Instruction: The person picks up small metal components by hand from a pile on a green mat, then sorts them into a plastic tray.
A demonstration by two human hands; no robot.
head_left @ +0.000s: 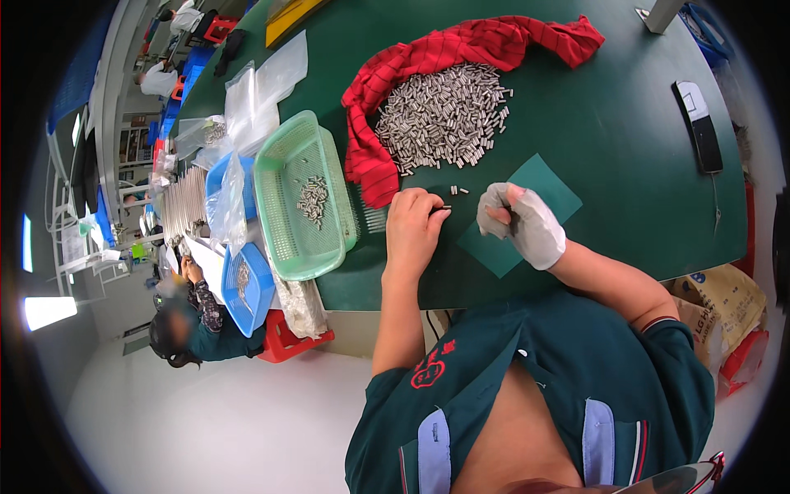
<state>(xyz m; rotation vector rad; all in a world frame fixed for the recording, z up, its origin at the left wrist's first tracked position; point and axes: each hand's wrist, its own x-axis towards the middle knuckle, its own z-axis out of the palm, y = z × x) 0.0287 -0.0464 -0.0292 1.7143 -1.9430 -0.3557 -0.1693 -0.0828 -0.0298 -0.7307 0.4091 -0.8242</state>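
Note:
A large heap of small metal cylinders (444, 115) lies on the green table, curved round on its far and left sides by a red checked cloth (370, 156). Several loose cylinders (458, 191) sit between my hands. My bare left hand (414, 224) rests just left of them, its fingers curled and thumb near the index finger; whatever it grips is too small to tell. White glove fabric covers most of my right hand (522, 224), held over a darker green square mat (547, 185). Its fingers are bent together, and their contents are hidden.
Left of my hands stands a light green basket (333, 247) with some cylinders inside. Beyond it are blue trays (251, 288) and clear plastic bags (263, 90). A black, white-topped device (699, 128) lies at the right. Another person (206, 317) works at the left.

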